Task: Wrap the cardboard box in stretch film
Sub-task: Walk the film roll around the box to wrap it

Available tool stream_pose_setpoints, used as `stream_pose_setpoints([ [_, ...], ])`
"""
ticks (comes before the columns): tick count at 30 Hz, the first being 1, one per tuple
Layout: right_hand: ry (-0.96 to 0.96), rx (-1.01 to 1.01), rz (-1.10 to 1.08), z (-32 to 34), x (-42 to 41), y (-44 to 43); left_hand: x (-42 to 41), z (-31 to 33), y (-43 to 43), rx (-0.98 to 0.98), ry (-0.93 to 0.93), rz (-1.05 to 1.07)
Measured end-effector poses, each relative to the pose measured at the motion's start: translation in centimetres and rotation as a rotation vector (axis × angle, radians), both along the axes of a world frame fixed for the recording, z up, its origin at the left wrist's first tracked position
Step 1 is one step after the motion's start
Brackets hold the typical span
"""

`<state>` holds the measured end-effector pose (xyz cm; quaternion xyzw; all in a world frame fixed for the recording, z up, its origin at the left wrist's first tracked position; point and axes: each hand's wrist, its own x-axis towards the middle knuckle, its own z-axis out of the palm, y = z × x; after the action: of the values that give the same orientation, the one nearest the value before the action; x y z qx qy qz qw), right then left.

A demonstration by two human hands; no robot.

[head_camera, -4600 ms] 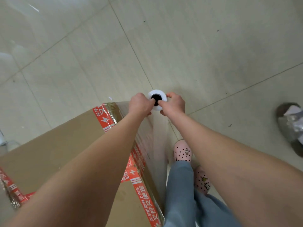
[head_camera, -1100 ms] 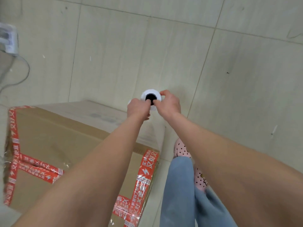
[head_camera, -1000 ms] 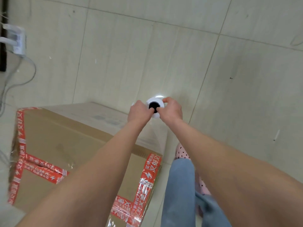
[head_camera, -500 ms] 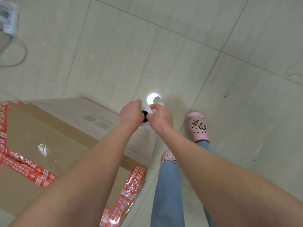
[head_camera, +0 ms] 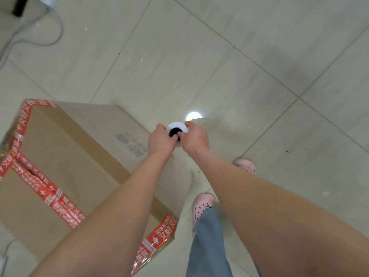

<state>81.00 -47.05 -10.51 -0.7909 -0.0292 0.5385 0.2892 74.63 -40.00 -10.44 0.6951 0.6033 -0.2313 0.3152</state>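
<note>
A large brown cardboard box [head_camera: 65, 156] sealed with red printed tape stands on the tiled floor at the left. I hold an upright stretch film roll [head_camera: 177, 129], seen from above as a white ring with a dark core, just past the box's right side. My left hand [head_camera: 159, 139] grips the roll's top from the left and my right hand [head_camera: 194, 136] grips it from the right. A clear sheet of film [head_camera: 175, 176] runs down from the roll along the box's near right face.
My feet in pink clogs [head_camera: 202, 204] stand right of the box on the tiled floor [head_camera: 259, 76], with blue trousers above them. Grey cables [head_camera: 36, 41] lie at the upper left. A bright round light reflection [head_camera: 193, 116] shows on the floor beyond the roll.
I have walked on around the box with the roll held in both hands. The box has turned in view, showing its printed side face, and my feet have stepped forward.
</note>
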Motion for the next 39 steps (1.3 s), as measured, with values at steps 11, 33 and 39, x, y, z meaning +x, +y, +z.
stream_pose_setpoints([
  [11,-0.007,-0.018,0.075,0.1,-0.3,0.9,1.4,0.6,1.8,0.096,0.087,-0.604],
  [33,0.021,-0.018,0.086,0.1,1.0,12.4,-0.2,0.3,12.5,0.048,0.041,-0.177],
  [39,-0.03,-0.03,0.172,0.0,1.6,13.3,1.6,0.5,14.5,0.129,-0.022,-0.63],
])
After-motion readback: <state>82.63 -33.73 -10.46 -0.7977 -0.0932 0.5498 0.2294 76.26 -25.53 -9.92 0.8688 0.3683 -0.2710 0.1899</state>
